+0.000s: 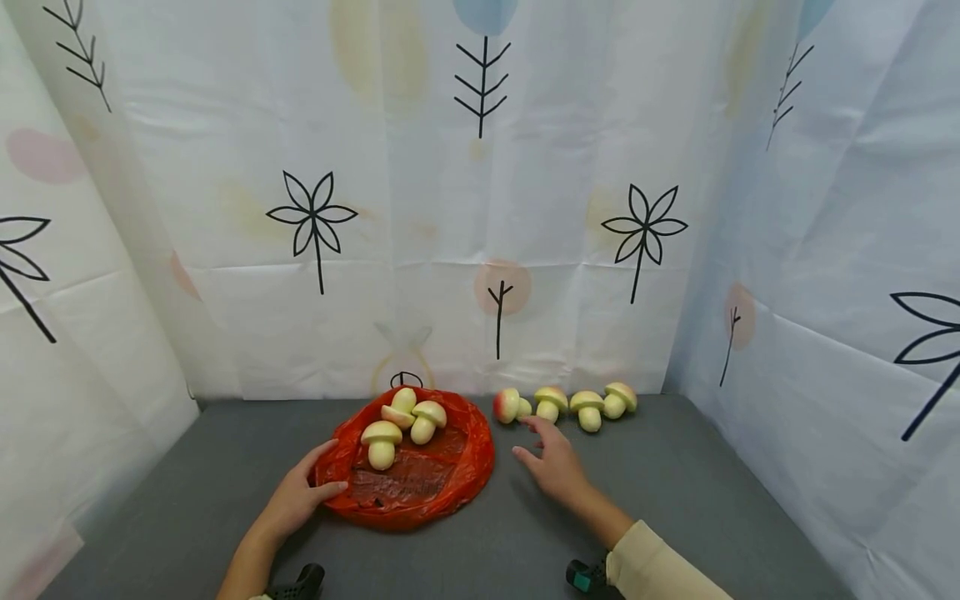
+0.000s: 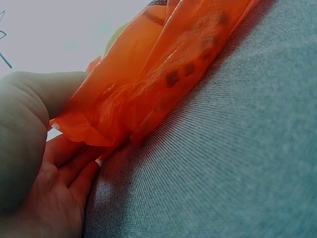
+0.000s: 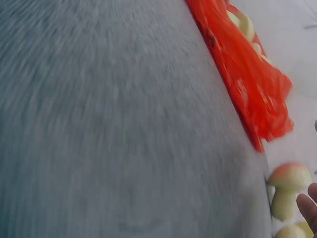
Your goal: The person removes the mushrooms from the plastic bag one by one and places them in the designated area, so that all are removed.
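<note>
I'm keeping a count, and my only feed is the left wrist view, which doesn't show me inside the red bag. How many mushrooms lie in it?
Observer: The head view shows three mushrooms in the red bag.
Operator: Are there any outside it?
Observer: Yes, four more mushrooms sit in a rough row on the grey table, to the right of the bag.
Operator: Is the right hand holding one of those?
Observer: No, the right hand is close to the row, but its fingers are not closed around any mushroom.
</note>
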The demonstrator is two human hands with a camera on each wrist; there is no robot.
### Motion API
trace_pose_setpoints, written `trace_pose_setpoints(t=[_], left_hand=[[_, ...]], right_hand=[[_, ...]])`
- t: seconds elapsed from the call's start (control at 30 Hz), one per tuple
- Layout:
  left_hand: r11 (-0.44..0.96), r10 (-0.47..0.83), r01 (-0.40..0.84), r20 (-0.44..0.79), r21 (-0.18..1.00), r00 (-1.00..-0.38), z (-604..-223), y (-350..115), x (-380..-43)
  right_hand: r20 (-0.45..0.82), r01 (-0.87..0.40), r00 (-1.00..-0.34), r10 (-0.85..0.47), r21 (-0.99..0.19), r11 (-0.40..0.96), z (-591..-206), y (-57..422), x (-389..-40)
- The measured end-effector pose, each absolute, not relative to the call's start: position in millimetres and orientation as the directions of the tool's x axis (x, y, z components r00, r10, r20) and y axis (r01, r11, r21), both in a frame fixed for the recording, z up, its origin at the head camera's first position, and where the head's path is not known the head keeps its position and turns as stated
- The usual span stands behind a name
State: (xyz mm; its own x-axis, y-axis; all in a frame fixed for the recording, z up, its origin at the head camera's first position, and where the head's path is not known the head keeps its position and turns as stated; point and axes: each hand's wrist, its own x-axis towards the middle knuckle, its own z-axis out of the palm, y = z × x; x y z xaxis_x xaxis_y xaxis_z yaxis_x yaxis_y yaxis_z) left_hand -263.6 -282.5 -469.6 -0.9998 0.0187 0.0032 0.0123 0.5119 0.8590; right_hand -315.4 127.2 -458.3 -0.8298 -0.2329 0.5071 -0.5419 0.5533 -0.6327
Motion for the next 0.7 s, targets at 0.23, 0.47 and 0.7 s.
trace_pose_setpoints(t=[0.23, 0.47, 0.7], left_hand=[[0.52, 0.014, 0.014, 0.008, 0.854, -1.0, -469, -281, -263], [0.504, 0.016, 0.018, 0.011, 0.864, -1.0, -469, -282, -264], [0.503, 0.015, 0.025, 0.02, 0.864, -1.0, -468, -282, -263]], right_hand=[[0.525, -0.589, -0.805, -0.278, -0.647, 0.484, -455, 102, -316], [0.54, -0.639, -0.77, -0.341, -0.648, 0.415, -447, 76, -319], [0.48, -0.626, -0.779, -0.403, -0.624, 0.468, -446, 47, -328]])
